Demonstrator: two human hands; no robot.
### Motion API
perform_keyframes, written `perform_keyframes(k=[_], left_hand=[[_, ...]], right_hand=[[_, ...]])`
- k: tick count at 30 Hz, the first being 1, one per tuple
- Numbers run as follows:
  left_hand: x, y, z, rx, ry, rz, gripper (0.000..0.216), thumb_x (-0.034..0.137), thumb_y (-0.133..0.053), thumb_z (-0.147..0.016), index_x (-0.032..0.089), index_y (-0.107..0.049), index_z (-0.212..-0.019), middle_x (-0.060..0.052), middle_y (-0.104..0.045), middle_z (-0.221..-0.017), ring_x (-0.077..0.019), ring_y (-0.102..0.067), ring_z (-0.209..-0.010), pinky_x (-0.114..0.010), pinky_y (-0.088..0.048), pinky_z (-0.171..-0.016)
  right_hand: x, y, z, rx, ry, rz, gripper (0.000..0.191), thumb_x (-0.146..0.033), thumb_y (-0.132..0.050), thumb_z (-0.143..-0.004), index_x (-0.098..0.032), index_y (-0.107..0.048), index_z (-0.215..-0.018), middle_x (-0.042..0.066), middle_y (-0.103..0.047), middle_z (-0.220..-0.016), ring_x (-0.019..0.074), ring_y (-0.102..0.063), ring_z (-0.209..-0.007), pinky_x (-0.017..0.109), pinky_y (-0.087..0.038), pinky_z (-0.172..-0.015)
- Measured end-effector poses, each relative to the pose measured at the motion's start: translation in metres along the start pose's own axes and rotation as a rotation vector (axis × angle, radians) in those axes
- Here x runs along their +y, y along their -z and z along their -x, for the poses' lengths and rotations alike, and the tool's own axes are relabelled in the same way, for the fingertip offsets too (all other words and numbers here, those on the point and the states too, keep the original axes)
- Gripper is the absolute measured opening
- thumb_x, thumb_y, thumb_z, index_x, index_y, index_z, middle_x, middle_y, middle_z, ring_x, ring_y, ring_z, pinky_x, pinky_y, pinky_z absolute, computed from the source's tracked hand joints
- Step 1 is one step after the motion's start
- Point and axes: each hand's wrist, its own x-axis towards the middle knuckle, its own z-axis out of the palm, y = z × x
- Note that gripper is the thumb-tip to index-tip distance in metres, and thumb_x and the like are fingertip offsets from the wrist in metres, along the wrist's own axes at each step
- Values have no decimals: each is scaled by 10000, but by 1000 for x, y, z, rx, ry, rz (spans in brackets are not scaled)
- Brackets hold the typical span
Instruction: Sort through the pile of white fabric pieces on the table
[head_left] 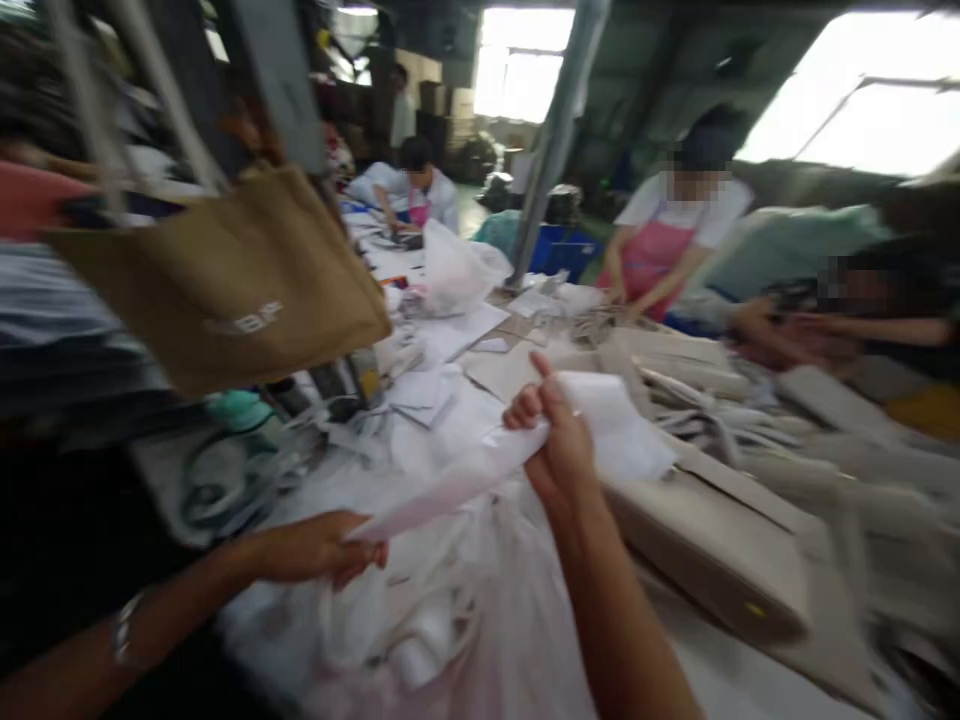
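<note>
My left hand (322, 548) pinches the lower end of a long white strip of fabric (450, 485) at the bottom centre-left. My right hand (555, 440) grips the upper end of the same strip, where it widens into a white sheet (619, 425). The strip is stretched between both hands above a heap of white plastic bags and cloth pieces (442, 620). The picture is blurred by motion.
A tan tote bag (232, 275) hangs at the upper left. Beige bags and straps (720, 530) pile up on the right of the long table. Other people work at the far side: one in a pink apron (660, 250), another bent over at the back (416, 190). A metal post (551, 150) stands mid-table.
</note>
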Motion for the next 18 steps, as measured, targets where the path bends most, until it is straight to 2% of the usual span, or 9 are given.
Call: perform_keyframes(k=[2,4,6,8,11,13,15,16,18], left_hand=[[-13,20,58,135,-15,104,357,410,-392,-920,158,-600,-1062,84,-520,-657,-79,-500,-647,-150,-383,-639],[-14,42,101,278,58,95,358,440,-422,-918,130,-597,-960,99,-507,-632,-59,-465,-627,-103,-337,-599],[-14,57,128,361,160,66,378,450,-420,-939,115,-557,-833,100,-489,-603,-43,-429,-595,-81,-299,-561],[-23,57,139,366,217,90,379,435,-415,-954,116,-529,-784,97,-479,-587,-40,-413,-561,-85,-286,-528],[-57,33,125,227,252,144,330,378,-427,-938,124,-533,-756,67,-512,-571,-67,-456,-522,-126,-337,-512],[-86,8,97,78,270,133,294,342,-438,-916,131,-528,-732,32,-540,-575,-99,-508,-524,-164,-393,-532],[-109,-15,57,-67,277,59,199,300,-496,-865,132,-600,-887,-21,-633,-717,-165,-608,-625,-215,-453,-556],[-116,-23,35,-54,203,-63,230,296,-538,-844,127,-628,-971,-62,-673,-838,-199,-639,-710,-260,-495,-634],[-119,-30,-12,37,113,-160,389,361,-636,-810,111,-637,-1108,-149,-645,-1111,-291,-623,-979,-377,-496,-876]], right_hand=[[7,-14,-27,-109,17,22,391,-306,-567,-910,-206,-509,-1284,-70,-473,-652,43,-449,-562,200,-452,-612],[19,-31,-42,-208,7,11,382,-329,-568,-910,-205,-523,-1269,-36,-584,-765,74,-568,-669,266,-525,-730],[37,-42,-45,-258,-38,-3,409,-345,-586,-900,-206,-513,-1278,7,-660,-904,132,-652,-814,351,-541,-863],[66,-39,-41,-245,-114,14,480,-376,-604,-885,-201,-480,-1315,59,-687,-1028,195,-675,-938,428,-516,-956],[123,2,-29,-143,-264,137,580,-450,-608,-863,-183,-453,-1353,114,-680,-1130,235,-661,-1035,447,-482,-1006],[158,48,-19,-58,-397,284,606,-502,-594,-848,-196,-460,-1354,104,-678,-1155,226,-641,-1087,409,-471,-1011],[182,99,-12,0,-526,511,615,-566,-524,-845,-232,-465,-1358,75,-674,-1178,214,-619,-1131,378,-483,-968],[190,123,-11,35,-578,655,634,-590,-491,-832,-232,-475,-1354,70,-678,-1171,212,-617,-1133,361,-492,-937],[197,164,-14,89,-649,856,710,-605,-453,-785,-159,-498,-1336,110,-689,-1131,230,-644,-1074,351,-513,-875]])
